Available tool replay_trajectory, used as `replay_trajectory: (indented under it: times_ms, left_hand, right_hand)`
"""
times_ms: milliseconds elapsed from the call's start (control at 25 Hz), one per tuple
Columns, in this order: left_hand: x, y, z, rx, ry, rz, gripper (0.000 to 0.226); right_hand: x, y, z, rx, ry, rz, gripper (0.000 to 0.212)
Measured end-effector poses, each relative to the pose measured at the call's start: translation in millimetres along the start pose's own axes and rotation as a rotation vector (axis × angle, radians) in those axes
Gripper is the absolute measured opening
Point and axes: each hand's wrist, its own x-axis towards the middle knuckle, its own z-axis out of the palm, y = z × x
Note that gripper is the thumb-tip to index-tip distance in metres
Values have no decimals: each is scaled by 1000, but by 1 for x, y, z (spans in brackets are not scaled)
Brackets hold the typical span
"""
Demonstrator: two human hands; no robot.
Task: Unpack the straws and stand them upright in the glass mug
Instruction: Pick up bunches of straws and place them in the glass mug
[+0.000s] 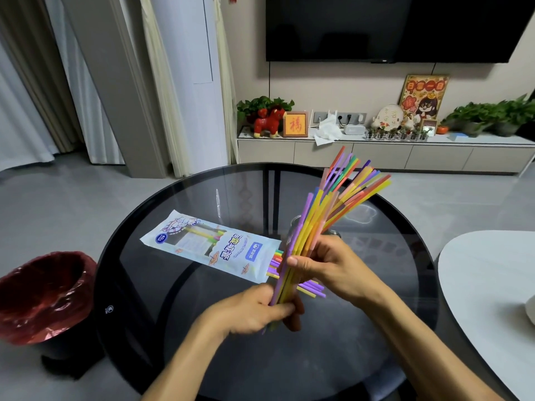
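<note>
Straws (324,209), a whole colourful bunch of them, are up in the air over the round dark glass table (179,299), tilted so the tops fan out up and to the right. Both hands are on them: the left hand (254,311) is closed around the bottom ends, and the right hand (327,264) is wrapped around the bundle a bit higher up, thumb across the front. Purple, yellow, orange, pink and green ones all mixed in. Right behind the bundle there's a glimpse of the glass mug (292,230) standing on the table, mostly hidden by the straws and the right hand, so can't tell what's inside it. The packet (214,244) lies flat on the table just left of the hands, open end toward them, and a few straws remain inside, with some poking out of the mouth. Off to the left on the floor sits a bin (43,296) lined with a red bag (66,267), looks like nothing in it.
</note>
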Motion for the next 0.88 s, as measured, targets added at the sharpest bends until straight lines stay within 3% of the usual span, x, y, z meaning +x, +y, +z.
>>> replay_trajectory:
  times_ms: [240, 440, 560, 640, 720, 880]
  left_hand:
    - [-3, -1, 0, -184, -165, -45, 14]
    - [-6, 5, -10, -265, 390, -20, 40]
    - [-10, 5, -17, -176, 696, -91, 30]
    - [-9, 0, -17, 21, 777, -115, 27]
    - [-8, 1, -13, 164, 784, -93, 26]
    - [-6, 3, -7, 299, 770, -64, 29]
  right_hand:
    - [1, -3, 3, 33, -7, 96, 14]
    - [12, -11, -17, 126, 486, 34, 6]
    - [21, -23, -58, 224, 846, -77, 10]
    - [31, -22, -77, 126, 1020, -97, 16]
    - [42, -8, -79, -44, 1057, -65, 15]
    - [66, 25, -68, -185, 949, 60, 11]
